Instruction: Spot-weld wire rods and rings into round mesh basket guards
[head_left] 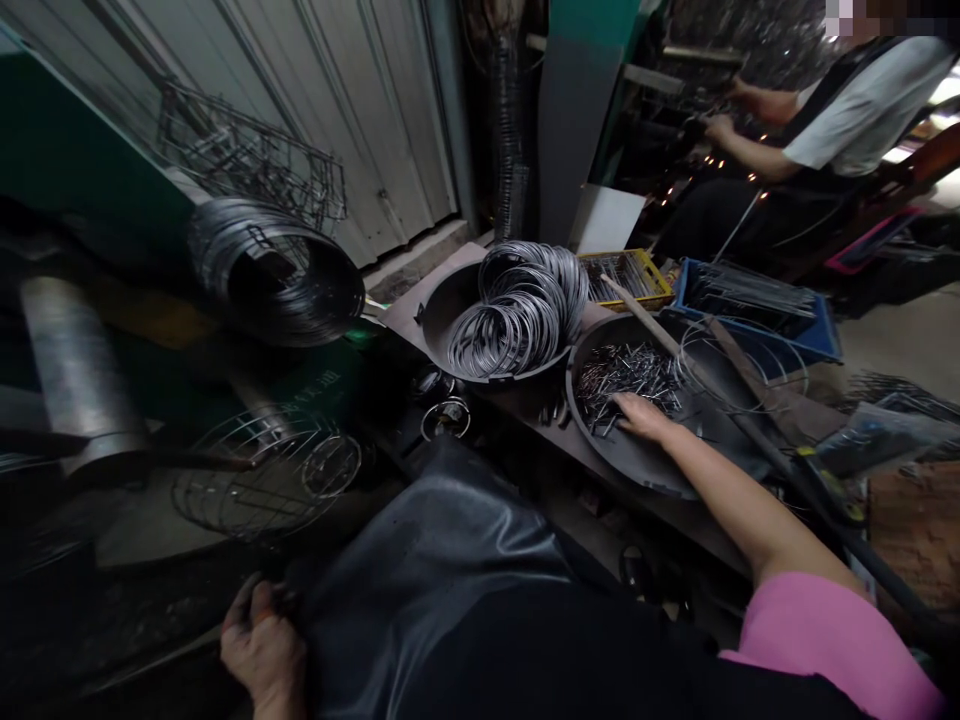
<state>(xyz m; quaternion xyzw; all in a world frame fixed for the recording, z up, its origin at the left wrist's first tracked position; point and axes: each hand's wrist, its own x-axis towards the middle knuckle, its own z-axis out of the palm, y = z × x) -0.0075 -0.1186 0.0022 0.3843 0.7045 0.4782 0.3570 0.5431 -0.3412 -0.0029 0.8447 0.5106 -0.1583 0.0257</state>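
My right hand [643,416] reaches into a round dark pan [660,477] and touches a pile of short thin metal pieces [634,375]. Its fingers point forward and look slightly apart; their tips are partly lost among the pieces. Low at the left, beside the dark apron [450,540], is my left hand [262,640]. Its fingers are curled closed, and a small dark shape shows by them, too dim to name. Left of the right hand's pan stands another pan [435,325] heaped with wire rings [525,310].
A wooden stick [645,315] and a large wire ring [799,375] lie across the right pan. Behind are a yellow crate [656,275] and a blue bin [829,335]. A wire coil [277,270] and wire basket frame [247,480] are left. A co-worker [847,110] sits near sparks.
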